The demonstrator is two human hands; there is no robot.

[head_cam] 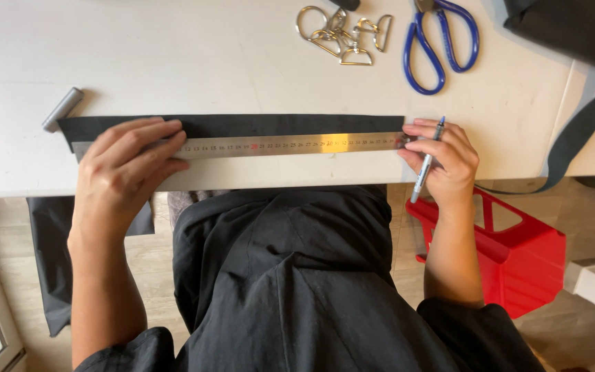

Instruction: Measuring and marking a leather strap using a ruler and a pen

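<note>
While the left hand (122, 172) presses flat, fingers spread, on the steel ruler (270, 146) over the black fabric strip (242, 125) at the table's six-o'clock edge, the right hand (445, 162), gripping a pen (427, 164), should mark against an unmoving ruler.

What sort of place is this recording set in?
Probably a home sewing or craft workspace. On a white table a metal ruler lies along a strip of black fabric, with blue-handled scissors and a cluster of metal rings and clasps nearby.

Left hand (127, 172) flat; right hand (443, 160) seemingly curled.
</note>
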